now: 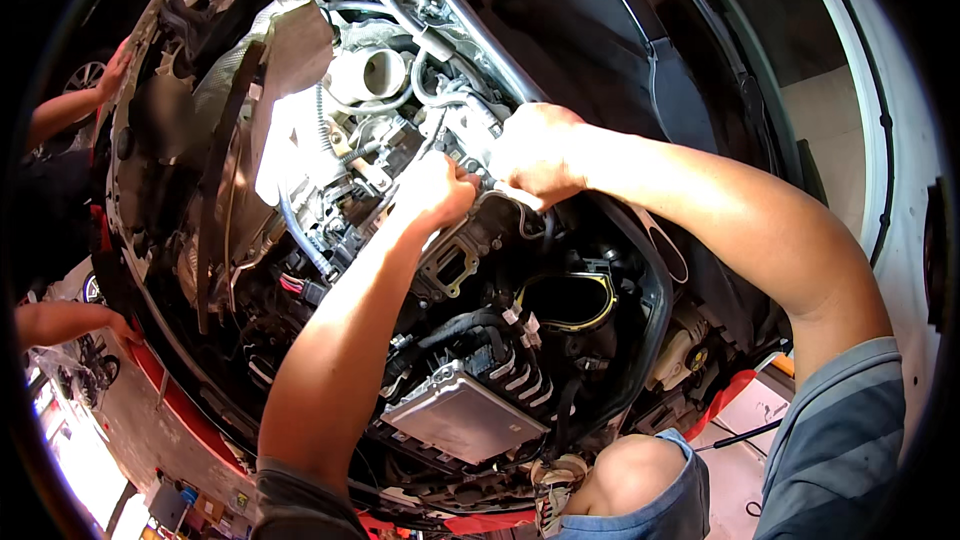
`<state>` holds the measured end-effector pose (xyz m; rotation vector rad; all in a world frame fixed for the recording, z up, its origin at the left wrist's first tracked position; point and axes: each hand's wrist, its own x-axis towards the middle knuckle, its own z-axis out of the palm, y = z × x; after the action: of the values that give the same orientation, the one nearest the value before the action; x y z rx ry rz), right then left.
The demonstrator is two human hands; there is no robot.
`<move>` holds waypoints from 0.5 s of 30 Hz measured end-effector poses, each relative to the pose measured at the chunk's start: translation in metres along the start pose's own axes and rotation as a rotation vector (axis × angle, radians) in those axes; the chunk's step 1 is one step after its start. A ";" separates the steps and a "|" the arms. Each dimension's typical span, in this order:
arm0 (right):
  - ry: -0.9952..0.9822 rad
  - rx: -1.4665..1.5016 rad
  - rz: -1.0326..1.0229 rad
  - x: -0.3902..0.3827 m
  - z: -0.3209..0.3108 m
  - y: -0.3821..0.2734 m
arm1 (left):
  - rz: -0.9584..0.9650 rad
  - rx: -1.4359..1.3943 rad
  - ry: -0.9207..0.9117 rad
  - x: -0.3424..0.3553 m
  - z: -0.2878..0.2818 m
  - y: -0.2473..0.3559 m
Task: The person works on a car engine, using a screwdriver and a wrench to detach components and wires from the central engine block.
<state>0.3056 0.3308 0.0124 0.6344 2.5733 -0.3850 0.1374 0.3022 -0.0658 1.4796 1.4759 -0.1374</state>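
Both of my hands are deep in an open car engine bay, close together over the metal pipes and hoses at the rear of the engine (385,155). My left hand (437,190) is closed, its fingers curled against small parts beside a thin dark hose; what it grips is hidden. Just to its right, my right hand (540,155) is also closed, knuckles up, by a bright metal pipe (470,120). Its fingers cover whatever they hold. A thin pale hose (515,198) loops below the two hands. Nearer me is a metal flange (450,268) with an opening.
A silver control box (465,418) with wiring sits in front, near a dark opening with a yellowish rim (570,302). A round metal outlet (383,73) lies farther back. At left, another person's hands (118,65) rest on the car's edge. Red covers (190,415) line the bodywork.
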 end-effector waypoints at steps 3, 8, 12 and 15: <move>-0.008 -0.009 0.001 -0.001 -0.002 -0.001 | 0.035 0.014 -0.062 -0.005 -0.003 0.005; 0.020 0.008 -0.057 -0.001 -0.004 0.000 | 0.030 0.092 0.005 0.012 0.005 -0.001; 0.128 0.019 -0.107 -0.001 0.005 0.004 | 0.011 0.214 -0.095 0.017 -0.009 0.021; 0.184 0.038 -0.144 -0.001 0.008 0.005 | 0.012 0.308 -0.140 0.020 -0.006 0.015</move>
<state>0.3117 0.3317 0.0053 0.5210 2.8030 -0.4416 0.1510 0.3239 -0.0683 1.6863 1.3753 -0.4696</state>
